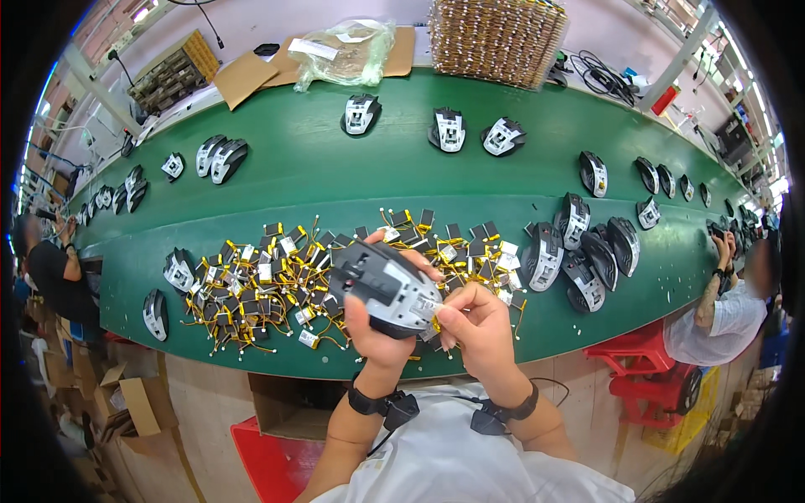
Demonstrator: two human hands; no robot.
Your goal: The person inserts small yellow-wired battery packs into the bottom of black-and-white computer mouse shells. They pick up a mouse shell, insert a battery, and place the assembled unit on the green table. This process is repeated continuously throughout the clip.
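My left hand (374, 339) grips a black and silver computer mouse shell (377, 285), with the thumb on the near side and the fingers along the far side. The shell is tilted above the bench, its silver end toward my right hand (485, 332). That hand pinches at the silver end; whatever sits between thumb and forefinger is too small to make out. Under and around both hands spreads a heap of small black battery packs (239, 298) with yellow tape and thin wires.
On the green bench (285, 180), mouse shells (545, 256) cluster right of the heap; others (362, 114) stand farther back. Behind are cardboard (243, 78), a plastic bag (356, 54) and a stacked yellowish block (495, 42). People sit at left (59, 272) and right (717, 323).
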